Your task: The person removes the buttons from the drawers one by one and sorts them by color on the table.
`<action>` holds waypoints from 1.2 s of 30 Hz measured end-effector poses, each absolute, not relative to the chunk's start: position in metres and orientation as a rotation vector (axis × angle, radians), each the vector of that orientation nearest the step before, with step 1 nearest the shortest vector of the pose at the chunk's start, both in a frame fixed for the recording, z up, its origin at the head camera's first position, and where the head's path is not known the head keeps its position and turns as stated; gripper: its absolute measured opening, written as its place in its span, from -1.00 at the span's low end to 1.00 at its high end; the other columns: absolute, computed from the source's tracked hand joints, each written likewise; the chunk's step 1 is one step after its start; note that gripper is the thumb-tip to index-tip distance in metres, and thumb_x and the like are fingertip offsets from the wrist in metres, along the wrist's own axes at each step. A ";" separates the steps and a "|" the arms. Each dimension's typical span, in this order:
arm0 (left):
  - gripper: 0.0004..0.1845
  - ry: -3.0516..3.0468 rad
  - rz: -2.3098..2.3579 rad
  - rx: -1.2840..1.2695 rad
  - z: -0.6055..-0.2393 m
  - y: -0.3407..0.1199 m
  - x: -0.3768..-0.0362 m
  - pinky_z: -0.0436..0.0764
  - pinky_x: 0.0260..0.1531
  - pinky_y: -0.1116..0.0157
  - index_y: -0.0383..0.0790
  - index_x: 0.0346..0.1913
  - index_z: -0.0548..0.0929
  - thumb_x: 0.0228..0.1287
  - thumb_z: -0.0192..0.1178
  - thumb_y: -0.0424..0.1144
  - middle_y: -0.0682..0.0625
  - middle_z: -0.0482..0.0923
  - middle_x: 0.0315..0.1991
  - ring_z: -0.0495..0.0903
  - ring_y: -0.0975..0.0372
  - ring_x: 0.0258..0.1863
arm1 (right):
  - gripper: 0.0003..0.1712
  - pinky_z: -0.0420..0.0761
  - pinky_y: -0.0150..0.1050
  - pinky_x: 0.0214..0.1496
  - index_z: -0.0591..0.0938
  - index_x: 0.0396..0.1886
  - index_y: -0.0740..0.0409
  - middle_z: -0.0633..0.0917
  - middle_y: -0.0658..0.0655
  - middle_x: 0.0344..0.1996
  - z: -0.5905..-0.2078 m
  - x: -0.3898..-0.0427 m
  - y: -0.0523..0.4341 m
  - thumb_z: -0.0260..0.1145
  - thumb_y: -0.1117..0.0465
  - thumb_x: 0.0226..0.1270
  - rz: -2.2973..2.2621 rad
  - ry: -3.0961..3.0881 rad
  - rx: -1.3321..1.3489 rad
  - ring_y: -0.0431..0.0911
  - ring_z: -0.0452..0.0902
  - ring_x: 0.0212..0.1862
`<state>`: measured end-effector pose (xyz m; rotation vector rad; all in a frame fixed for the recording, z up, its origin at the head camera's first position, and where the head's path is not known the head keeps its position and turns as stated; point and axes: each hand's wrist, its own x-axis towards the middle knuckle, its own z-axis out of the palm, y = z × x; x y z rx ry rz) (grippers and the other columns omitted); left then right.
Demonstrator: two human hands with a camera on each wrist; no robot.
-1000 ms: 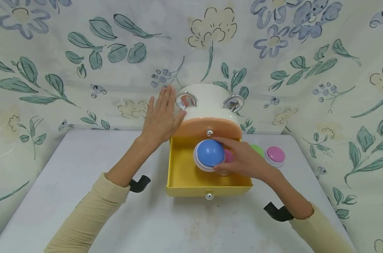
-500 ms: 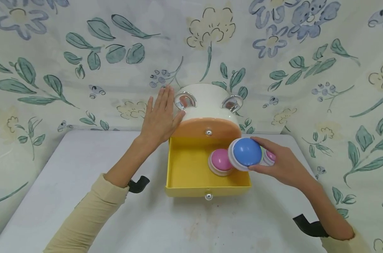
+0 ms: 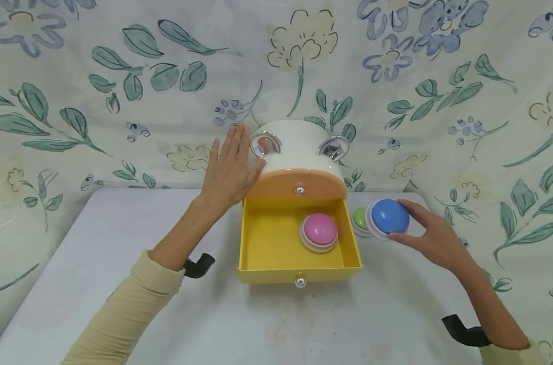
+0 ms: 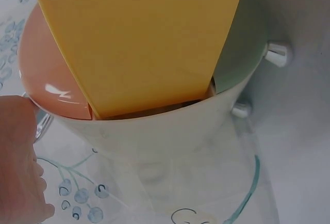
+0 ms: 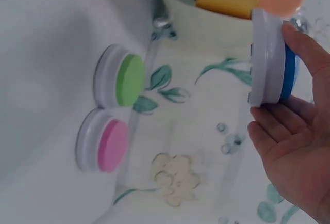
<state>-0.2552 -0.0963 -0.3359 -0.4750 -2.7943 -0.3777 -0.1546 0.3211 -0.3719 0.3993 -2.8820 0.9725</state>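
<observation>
My right hand [image 3: 429,235] grips a blue dome button [image 3: 389,216] by its white rim, holding it just right of the open yellow drawer [image 3: 258,253] and above the table. In the right wrist view the blue button [image 5: 270,61] is pinched edge-on by my fingers. A pink button [image 3: 320,230] lies in the drawer's right half. My left hand [image 3: 228,167] rests flat, fingers straight, against the left side of the white cabinet [image 3: 295,147]. In the left wrist view, part of that hand [image 4: 18,157] shows beside the cabinet wall.
A green button [image 3: 359,219] sits on the white table [image 3: 121,243] right of the drawer; the right wrist view shows it [image 5: 124,77] with a second pink button [image 5: 105,141] beside it. An orange drawer front [image 3: 297,183] above stays closed. Floral cloth walls surround the table.
My right hand lifted the blue button out of the drawer and carried it right, past the drawer's side wall. The left hand stayed against the cabinet.
</observation>
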 end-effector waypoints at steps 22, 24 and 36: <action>-0.16 -2.782 -0.367 -0.474 -0.337 -0.097 -0.256 -0.27 0.46 -0.06 -0.36 0.59 -0.21 0.57 -0.16 0.11 -0.18 -0.26 0.60 -0.27 0.03 0.57 | 0.01 0.29 0.42 0.20 -0.02 0.51 0.52 0.12 0.66 0.39 -0.433 -0.191 0.421 0.25 -0.06 0.47 1.048 -2.989 -0.036 0.59 0.11 0.33; -0.16 -2.782 -0.366 -0.473 -0.337 -0.097 -0.256 -0.27 0.46 -0.06 -0.36 0.58 -0.21 0.57 -0.17 0.11 -0.18 -0.26 0.60 -0.27 0.03 0.57 | 0.02 0.28 0.43 0.19 -0.05 0.51 0.53 0.10 0.68 0.38 -0.437 -0.192 0.426 0.23 -0.08 0.48 1.040 -3.003 -0.090 0.60 0.10 0.32; -0.16 -2.794 -0.375 -0.469 -0.336 -0.097 -0.256 -0.33 0.46 -0.03 -0.34 0.59 -0.23 0.57 -0.16 0.12 -0.17 -0.28 0.61 -0.29 0.04 0.57 | 0.10 0.23 0.41 0.25 -0.12 0.50 0.55 0.03 0.70 0.38 -0.458 -0.199 0.435 0.19 -0.17 0.47 1.036 -3.092 -0.309 0.60 0.02 0.34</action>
